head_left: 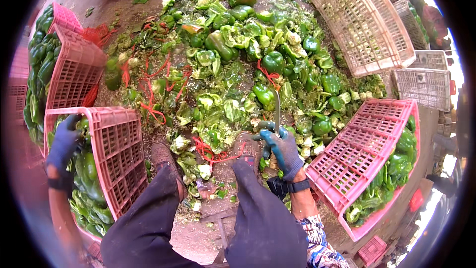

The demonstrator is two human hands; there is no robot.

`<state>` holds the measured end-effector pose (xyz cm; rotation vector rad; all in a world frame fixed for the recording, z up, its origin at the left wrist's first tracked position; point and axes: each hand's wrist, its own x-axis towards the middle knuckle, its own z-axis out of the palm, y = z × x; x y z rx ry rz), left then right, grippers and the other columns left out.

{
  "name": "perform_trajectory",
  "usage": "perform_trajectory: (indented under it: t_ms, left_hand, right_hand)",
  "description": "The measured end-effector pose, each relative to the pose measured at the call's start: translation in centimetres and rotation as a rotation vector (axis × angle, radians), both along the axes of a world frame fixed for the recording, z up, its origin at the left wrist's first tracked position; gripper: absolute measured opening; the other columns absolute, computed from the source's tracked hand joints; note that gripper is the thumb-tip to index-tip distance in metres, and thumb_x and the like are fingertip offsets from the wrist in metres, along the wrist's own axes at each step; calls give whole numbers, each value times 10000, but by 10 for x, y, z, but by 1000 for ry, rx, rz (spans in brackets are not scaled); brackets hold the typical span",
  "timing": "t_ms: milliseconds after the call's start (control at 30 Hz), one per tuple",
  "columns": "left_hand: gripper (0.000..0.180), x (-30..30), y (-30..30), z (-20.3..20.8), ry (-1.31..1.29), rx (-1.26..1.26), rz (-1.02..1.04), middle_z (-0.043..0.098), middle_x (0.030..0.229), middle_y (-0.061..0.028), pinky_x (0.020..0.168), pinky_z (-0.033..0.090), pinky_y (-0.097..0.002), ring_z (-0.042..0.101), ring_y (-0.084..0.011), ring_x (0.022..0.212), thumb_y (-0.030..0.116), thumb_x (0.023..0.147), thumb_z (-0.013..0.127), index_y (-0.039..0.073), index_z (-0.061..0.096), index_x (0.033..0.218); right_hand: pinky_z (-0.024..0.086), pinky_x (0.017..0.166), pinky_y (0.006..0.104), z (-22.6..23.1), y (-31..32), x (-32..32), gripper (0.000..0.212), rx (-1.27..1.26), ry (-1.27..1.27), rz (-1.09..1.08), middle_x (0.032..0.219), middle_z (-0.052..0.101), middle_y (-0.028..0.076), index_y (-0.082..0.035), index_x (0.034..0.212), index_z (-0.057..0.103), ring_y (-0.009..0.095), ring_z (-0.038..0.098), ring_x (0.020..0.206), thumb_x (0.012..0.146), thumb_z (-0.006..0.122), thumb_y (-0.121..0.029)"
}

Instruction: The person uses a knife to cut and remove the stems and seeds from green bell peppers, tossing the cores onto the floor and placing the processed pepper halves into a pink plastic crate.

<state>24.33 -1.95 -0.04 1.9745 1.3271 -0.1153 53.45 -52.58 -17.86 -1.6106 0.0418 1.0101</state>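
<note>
Head view: left hand [63, 144], gloved, at the open side of the left crate [119, 149], forearm running up from the lower left, wrist bent, fingers curled inward by the peppers [87, 168] in that crate; can't tell if it grips one. Right hand [282, 151], gloved, is closed around the knife [277, 111], forearm rising from the lower right and angled leftward, blade pointing up and away from the person over the near part of the pepper pile [243, 44], between right shoe [246, 148] and right crate [362, 149].
</note>
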Motion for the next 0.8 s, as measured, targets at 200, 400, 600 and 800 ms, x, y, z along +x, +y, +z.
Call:
perform_trajectory:
  t_ms: [200,400,600,800]
  left_hand:
    - [518,71,-64,31,-143,381,-479,738,1271,-146,863,602,-335,735,-204,1018,30,894,710,-12,662,1408]
    - [566,316,-171,-147,81,553,-912,707,1207,-198,903,579,-507,710,-388,1073,372,907,795,51,643,1348]
    - [806,397,-156,-222,117,636,-604,708,1253,-233,1005,559,-498,701,-402,1166,435,806,859,50,578,1456]
    - [775,400,-146,-243,5,531,-584,732,1224,-184,1038,523,-534,708,-373,1157,379,829,854,111,596,1508]
  right_hand:
    - [506,535,246,-23,-3,9,400,-25,11,-100,972,819,104,-3,1366,705,83,625,572,1041,703,-237]
    - [529,553,246,-40,12,14,409,-41,96,-108,986,820,75,-15,1385,698,66,639,618,1035,729,-224]
    - [537,556,249,-34,-10,22,417,-70,171,-238,1045,808,102,-9,1397,685,80,655,668,1023,731,-188]
    - [560,572,248,-38,-31,31,426,-106,213,-297,1040,811,94,1,1393,683,95,727,787,1016,748,-185]
